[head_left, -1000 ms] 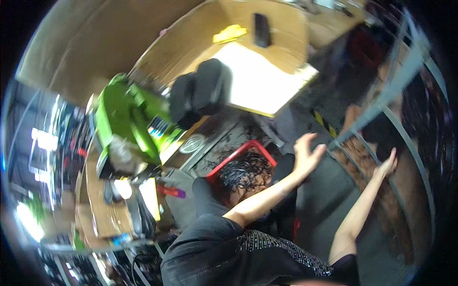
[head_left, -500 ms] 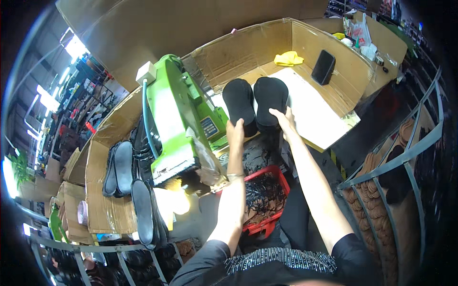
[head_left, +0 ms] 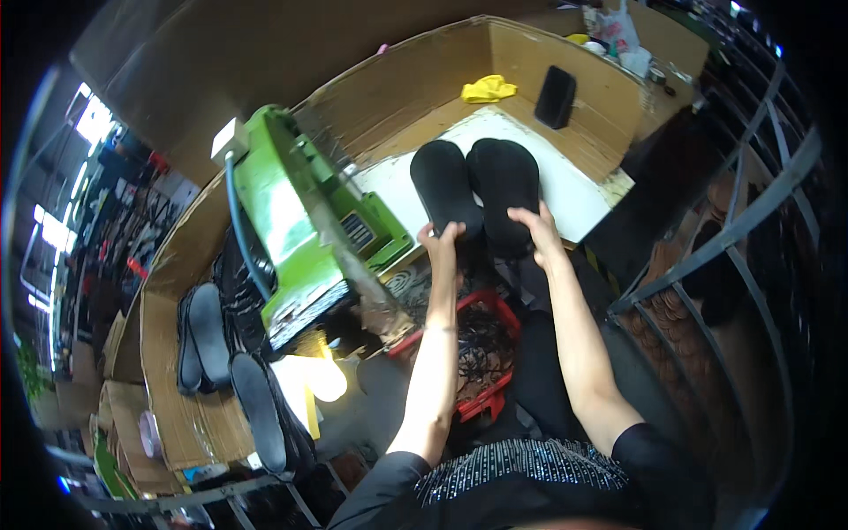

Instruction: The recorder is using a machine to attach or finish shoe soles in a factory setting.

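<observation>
Head view: I read both hands at the near ends of two black shoes standing side by side on a white work surface point(head_left: 583, 199) walled with cardboard. My left hand point(head_left: 439, 240) has its fingers curled closed around the heel end of the left black shoe point(head_left: 444, 185); my right hand point(head_left: 535, 231) has its fingers spread and wrapped over the heel end of the right black shoe point(head_left: 504, 181). Both shoes touch each other just beyond the fingertips. Left of the left fingers sits a green machine point(head_left: 296, 221), near enough that I judge a sideways swing could knock the shoe against it. Below the wrists is a red basket point(head_left: 495, 309) of dark material. The grips are on the heel ends only, so I judge that the toe ends could sag or slip free if lifted quickly. Beyond the fingertips lie a yellow cloth point(head_left: 488, 87) and a flat black object point(head_left: 556, 97).
</observation>
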The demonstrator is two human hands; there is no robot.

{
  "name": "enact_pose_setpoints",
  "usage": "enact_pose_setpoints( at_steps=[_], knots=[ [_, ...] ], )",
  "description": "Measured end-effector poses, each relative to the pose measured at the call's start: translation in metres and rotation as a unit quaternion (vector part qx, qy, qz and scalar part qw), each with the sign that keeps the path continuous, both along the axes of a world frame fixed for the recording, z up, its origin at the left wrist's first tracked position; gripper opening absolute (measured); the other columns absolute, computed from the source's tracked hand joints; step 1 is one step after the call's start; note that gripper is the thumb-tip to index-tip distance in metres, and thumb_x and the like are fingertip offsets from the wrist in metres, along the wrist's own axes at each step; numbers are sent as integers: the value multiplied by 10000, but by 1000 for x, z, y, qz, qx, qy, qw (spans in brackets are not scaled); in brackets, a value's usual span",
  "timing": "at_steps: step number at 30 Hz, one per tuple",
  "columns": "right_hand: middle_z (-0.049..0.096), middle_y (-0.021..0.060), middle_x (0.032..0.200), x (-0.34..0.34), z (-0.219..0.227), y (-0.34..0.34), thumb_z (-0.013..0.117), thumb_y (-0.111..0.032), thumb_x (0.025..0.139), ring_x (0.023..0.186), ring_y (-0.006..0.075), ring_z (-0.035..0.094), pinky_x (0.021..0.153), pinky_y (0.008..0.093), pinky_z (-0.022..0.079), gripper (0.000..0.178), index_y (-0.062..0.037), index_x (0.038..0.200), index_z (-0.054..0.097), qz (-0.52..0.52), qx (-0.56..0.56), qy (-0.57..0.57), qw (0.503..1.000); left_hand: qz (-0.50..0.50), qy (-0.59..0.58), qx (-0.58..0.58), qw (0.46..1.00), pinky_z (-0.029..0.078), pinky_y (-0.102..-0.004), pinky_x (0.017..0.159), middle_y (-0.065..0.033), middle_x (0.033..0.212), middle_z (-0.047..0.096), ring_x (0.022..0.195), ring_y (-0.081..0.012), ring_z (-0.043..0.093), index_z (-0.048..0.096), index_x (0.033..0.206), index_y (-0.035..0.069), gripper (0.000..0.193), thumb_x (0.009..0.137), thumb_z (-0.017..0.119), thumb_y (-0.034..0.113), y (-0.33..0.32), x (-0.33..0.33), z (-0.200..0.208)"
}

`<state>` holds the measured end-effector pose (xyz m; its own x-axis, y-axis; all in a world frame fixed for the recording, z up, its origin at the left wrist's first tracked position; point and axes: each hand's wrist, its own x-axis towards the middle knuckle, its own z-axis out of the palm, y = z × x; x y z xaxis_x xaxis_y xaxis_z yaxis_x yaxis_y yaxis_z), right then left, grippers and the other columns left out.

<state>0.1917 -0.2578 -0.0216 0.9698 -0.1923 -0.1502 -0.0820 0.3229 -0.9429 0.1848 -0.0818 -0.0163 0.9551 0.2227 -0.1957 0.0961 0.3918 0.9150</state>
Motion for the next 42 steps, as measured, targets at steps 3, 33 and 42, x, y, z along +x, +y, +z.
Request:
enact_pose_setpoints(
  at_steps=[3,33,42],
  knots=[
    [572,161,1064,-61,4,-31,719,-170,672,926,230,589,830,347,482,568,37,1143,479,-98,-11,21,995,-79,14,-84,993,401,-399,921,-124,1230,428,1146,-241,424,182,1396,117,840,693,642,102,-27,-36,-17],
    [301,170,1442,-491,-80,-514,733,-301,632,1336,311,252,1085,444,186,911,-19,1399,329,-537,44,90,838,-662,129,-124,728,398,-390,892,-57,1052,460,973,-218,470,420,1105,115,472,690,640,168,-617,-291,-89],
    [492,113,1278,-439,-134,-630,733,-277,657,1220,245,384,1054,427,219,540,-33,1116,587,-505,78,97,854,-638,128,-25,759,468,-447,782,-104,990,559,936,-263,534,553,988,43,369,674,648,211,-710,-253,-131]
  ],
)
